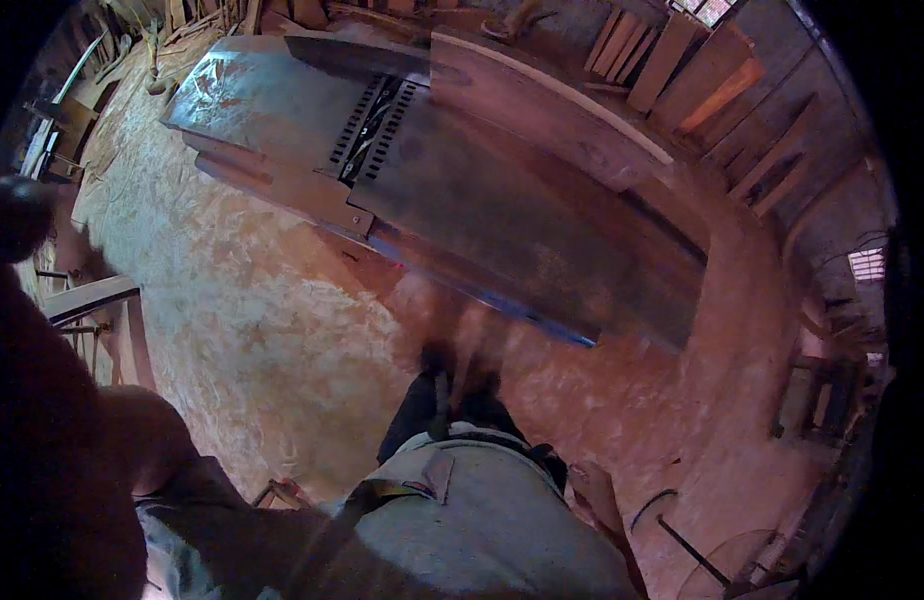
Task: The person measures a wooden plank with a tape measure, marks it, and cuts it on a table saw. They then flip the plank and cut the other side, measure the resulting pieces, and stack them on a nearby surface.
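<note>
A long wood jointer (502,210) with two dark metal beds lies across the upper middle of the view. Its slotted cutter opening (370,135) shows between the beds, and a flat fence board (542,105) runs along the far side. By my right hip hangs my right hand (589,487), fingers loosely apart and nothing seen in them. At the left my left arm is raised close to the camera. The dark, blurred end of it, my left hand (22,218), does not show its fingers clearly. Neither hand touches the jointer.
Sawdust covers the floor (272,320) around the machine. Several boards (697,75) lean on the far right wall. A wooden stand (92,298) is at the left. At lower right lie a curved black bar (654,508) and a dark wooden frame (822,400).
</note>
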`<action>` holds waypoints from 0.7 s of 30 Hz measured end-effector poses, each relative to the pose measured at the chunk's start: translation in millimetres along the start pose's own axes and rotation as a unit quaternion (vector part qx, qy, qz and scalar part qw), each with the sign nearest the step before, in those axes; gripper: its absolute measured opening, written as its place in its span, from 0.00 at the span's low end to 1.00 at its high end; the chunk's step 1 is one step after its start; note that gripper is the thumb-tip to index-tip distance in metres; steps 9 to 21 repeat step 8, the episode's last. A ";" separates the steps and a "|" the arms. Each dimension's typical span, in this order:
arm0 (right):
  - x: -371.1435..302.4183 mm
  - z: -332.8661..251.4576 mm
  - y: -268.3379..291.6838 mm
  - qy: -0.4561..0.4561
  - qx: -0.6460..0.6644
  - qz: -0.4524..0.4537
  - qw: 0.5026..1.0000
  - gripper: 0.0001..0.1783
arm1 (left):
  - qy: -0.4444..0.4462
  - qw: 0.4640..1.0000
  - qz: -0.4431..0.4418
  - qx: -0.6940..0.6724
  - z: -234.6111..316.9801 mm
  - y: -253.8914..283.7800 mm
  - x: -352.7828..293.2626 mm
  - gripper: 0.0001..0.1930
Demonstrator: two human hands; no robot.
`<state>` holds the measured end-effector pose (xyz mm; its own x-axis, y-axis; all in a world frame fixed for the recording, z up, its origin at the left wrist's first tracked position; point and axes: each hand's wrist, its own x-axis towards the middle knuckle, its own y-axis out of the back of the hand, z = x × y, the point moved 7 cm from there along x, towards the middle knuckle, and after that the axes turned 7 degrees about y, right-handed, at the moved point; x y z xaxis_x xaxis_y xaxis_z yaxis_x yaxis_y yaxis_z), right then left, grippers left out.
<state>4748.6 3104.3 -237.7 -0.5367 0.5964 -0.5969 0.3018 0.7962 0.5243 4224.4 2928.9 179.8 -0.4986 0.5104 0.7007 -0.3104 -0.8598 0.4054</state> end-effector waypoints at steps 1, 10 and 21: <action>-5.8 17.0 -1.2 0.026 -0.029 0.006 0.999 0.19 | -0.022 1.000 -0.003 0.015 5.1 1.5 5.8 0.26; -50.1 67.5 -6.5 0.008 -0.041 0.006 0.999 0.22 | -0.095 0.988 -0.014 0.125 70.2 0.0 4.9 0.26; -50.1 67.5 -6.5 0.008 -0.041 0.006 0.999 0.22 | -0.095 0.988 -0.014 0.125 70.2 0.0 4.9 0.26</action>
